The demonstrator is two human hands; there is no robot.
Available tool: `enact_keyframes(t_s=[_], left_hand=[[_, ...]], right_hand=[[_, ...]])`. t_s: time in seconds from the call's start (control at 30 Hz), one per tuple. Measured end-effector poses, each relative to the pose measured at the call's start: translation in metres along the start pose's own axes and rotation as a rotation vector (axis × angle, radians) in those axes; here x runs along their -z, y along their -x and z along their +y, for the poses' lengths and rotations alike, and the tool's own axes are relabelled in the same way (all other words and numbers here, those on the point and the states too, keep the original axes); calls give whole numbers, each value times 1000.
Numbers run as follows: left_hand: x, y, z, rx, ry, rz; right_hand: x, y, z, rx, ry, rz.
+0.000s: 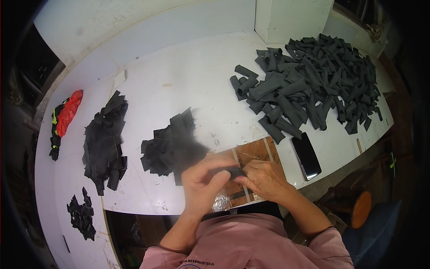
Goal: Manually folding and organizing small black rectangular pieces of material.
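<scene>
Head view: left hand (pixel 204 181) and right hand (pixel 264 179) meet at the worktop's (pixel 197 76) near edge, both pinched closed on one small black piece (pixel 230 171). The piece lies between them, long axis left to right, over a brown board (pixel 257 152). Flat black pieces (pixel 172 143) are heaped just left; a black phone (pixel 306 155) lies right; rolled black tubes (pixel 309 85) are piled beyond.

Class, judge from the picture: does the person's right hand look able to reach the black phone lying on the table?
Probably yes. The phone lies flat just right of the right hand, with only bare white table and the wooden board's edge between. But both hands' fingers are pinching a small black piece, so it isn't free.
</scene>
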State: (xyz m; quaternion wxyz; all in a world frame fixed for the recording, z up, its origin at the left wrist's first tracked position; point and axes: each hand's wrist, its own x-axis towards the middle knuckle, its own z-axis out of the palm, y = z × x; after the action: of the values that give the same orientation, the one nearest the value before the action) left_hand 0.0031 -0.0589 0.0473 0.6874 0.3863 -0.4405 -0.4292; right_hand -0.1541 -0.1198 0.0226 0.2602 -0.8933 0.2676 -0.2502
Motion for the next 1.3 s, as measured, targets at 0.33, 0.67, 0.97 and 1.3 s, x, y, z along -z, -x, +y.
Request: enact_keyframes(t_s=[0.33,0.67,0.97,1.3], left_hand=[[35,-25,-39,-91,-383,315],[173,-108,-117,176,-1439,435],[140,-98,-98,225,-1475,478],[120,-58,-47,-61,-427,703]], right_hand=[[22,-17,2,117,-275,-22],[27,-8,35,-543,-653,280],[-21,25,-19,-576,-726,-188],[-35,30,-40,-549,-709,-228]])
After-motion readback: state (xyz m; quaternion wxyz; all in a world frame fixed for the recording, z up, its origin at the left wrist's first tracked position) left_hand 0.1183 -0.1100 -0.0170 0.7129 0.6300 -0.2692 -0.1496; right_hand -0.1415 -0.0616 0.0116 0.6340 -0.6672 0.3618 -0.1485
